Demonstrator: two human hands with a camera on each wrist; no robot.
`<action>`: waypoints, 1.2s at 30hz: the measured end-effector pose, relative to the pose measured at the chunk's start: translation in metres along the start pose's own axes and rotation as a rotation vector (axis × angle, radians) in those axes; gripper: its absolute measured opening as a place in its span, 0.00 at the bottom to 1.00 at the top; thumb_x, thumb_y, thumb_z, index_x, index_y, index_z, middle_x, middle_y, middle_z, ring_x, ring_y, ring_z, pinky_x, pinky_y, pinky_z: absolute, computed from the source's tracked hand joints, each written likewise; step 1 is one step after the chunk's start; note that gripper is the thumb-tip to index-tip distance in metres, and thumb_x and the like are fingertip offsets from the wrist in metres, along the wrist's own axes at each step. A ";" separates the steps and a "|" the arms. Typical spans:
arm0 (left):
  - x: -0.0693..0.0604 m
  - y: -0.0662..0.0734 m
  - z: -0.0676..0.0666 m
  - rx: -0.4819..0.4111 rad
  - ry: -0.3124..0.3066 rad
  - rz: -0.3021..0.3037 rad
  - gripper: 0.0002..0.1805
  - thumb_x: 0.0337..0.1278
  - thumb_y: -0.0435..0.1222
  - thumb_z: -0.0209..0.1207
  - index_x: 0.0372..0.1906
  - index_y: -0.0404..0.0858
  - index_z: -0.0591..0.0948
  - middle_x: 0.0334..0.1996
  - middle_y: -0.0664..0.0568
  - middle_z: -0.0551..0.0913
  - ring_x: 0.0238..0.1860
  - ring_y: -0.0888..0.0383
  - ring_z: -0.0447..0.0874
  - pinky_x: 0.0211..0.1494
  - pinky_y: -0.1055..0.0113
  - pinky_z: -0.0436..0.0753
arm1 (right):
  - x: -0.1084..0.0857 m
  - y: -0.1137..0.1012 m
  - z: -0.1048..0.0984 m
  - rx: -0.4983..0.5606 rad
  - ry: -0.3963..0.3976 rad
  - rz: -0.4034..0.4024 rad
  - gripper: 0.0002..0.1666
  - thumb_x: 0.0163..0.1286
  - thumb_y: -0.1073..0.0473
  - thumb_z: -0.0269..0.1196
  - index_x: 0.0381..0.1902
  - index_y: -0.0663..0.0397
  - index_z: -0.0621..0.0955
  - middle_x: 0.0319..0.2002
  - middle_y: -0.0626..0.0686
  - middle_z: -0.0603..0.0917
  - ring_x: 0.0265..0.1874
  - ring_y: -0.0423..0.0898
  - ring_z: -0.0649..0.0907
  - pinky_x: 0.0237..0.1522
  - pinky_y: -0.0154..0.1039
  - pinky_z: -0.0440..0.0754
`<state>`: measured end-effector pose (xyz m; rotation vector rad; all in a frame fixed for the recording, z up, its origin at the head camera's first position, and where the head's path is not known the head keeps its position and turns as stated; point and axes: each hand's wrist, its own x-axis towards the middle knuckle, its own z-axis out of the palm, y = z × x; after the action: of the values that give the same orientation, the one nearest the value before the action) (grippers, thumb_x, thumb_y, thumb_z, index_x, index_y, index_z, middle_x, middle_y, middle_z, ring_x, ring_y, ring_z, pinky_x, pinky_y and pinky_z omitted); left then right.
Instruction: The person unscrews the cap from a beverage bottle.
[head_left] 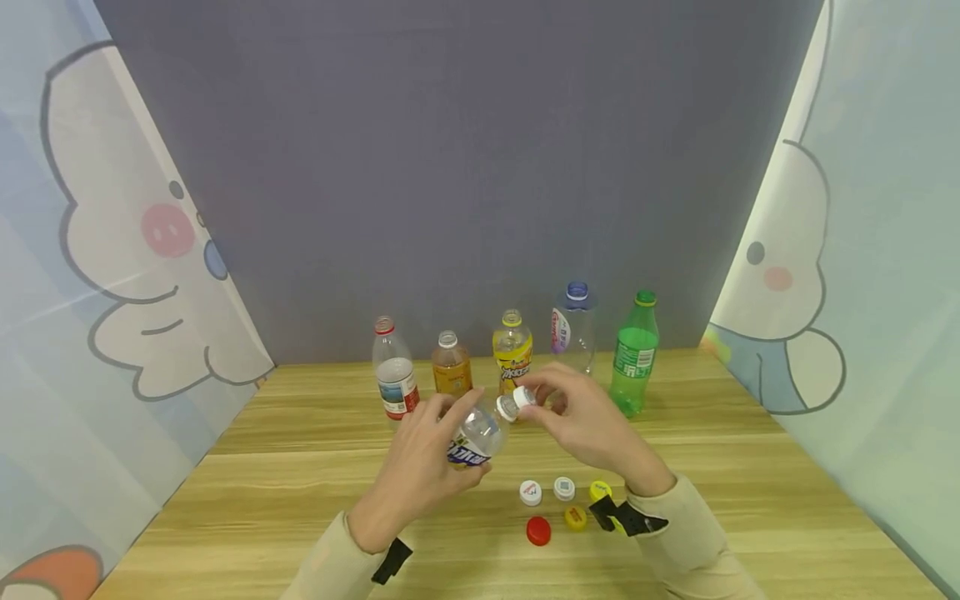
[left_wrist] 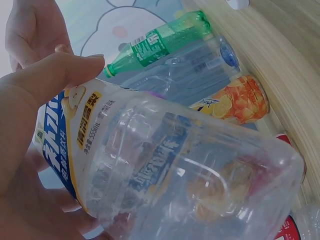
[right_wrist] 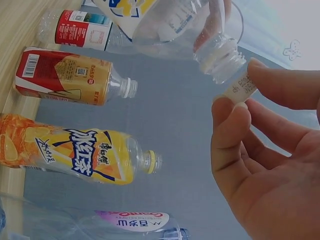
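Observation:
My left hand [head_left: 427, 454] grips a clear plastic bottle [head_left: 480, 429] with a blue and white label, its fingers and thumb wrapped round the body. The bottle is tilted, its neck pointing up and to the right. Between thumb and fingers, my right hand [head_left: 581, 417] pinches a white bottle cap [right_wrist: 241, 89]. That cap is right at the bottle's threaded mouth [right_wrist: 222, 57], with the threads still showing beside it in the right wrist view. The left wrist view shows the bottle's clear lower body [left_wrist: 200, 170] jutting out of the left hand.
Along the back stand a red-necked bottle [head_left: 395, 383], an amber-looking bottle [head_left: 452, 372], a yellow-labelled bottle [head_left: 513, 354], a clear bottle with a blue top [head_left: 573, 333] and a green bottle [head_left: 636, 354]. Loose caps lie in front: white [head_left: 531, 492], red [head_left: 538, 531], yellow [head_left: 575, 518].

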<state>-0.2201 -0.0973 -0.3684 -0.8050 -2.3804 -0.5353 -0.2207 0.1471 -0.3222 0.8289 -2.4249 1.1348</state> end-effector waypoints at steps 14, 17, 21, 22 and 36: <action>-0.004 -0.018 -0.004 -0.081 0.072 -0.092 0.52 0.33 0.47 0.83 0.71 0.45 0.72 0.50 0.47 0.79 0.47 0.49 0.80 0.46 0.52 0.81 | -0.008 0.017 0.001 -0.025 -0.101 0.052 0.14 0.69 0.59 0.69 0.51 0.55 0.84 0.39 0.44 0.81 0.37 0.42 0.80 0.39 0.41 0.81; -0.007 -0.027 -0.002 -0.097 0.102 -0.105 0.52 0.34 0.47 0.83 0.71 0.44 0.72 0.50 0.47 0.77 0.46 0.50 0.79 0.44 0.54 0.82 | -0.012 0.023 0.004 -0.044 -0.122 0.060 0.14 0.69 0.59 0.68 0.51 0.56 0.84 0.40 0.45 0.81 0.38 0.41 0.80 0.40 0.42 0.82; -0.009 -0.040 -0.003 -0.122 0.153 -0.107 0.50 0.36 0.46 0.82 0.70 0.44 0.71 0.50 0.46 0.77 0.45 0.51 0.79 0.43 0.54 0.82 | -0.017 0.033 0.007 -0.092 -0.138 0.075 0.14 0.68 0.62 0.68 0.51 0.59 0.84 0.40 0.46 0.81 0.37 0.41 0.80 0.41 0.45 0.83; -0.010 -0.043 -0.004 -0.133 0.168 -0.107 0.50 0.37 0.46 0.82 0.70 0.44 0.71 0.51 0.46 0.77 0.45 0.51 0.80 0.43 0.54 0.82 | -0.018 0.035 0.007 -0.100 -0.141 0.081 0.14 0.68 0.62 0.68 0.50 0.60 0.84 0.40 0.46 0.81 0.37 0.42 0.80 0.41 0.45 0.83; -0.020 -0.082 -0.020 -0.156 0.273 -0.148 0.53 0.38 0.41 0.82 0.73 0.40 0.68 0.50 0.40 0.76 0.44 0.49 0.77 0.38 0.53 0.81 | -0.030 0.072 0.009 -0.211 -0.207 0.159 0.16 0.63 0.67 0.69 0.49 0.63 0.84 0.39 0.49 0.81 0.35 0.43 0.79 0.39 0.41 0.80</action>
<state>-0.2526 -0.1772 -0.3807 -0.5805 -2.1740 -0.8439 -0.2430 0.1873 -0.3855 0.7289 -2.7650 0.8609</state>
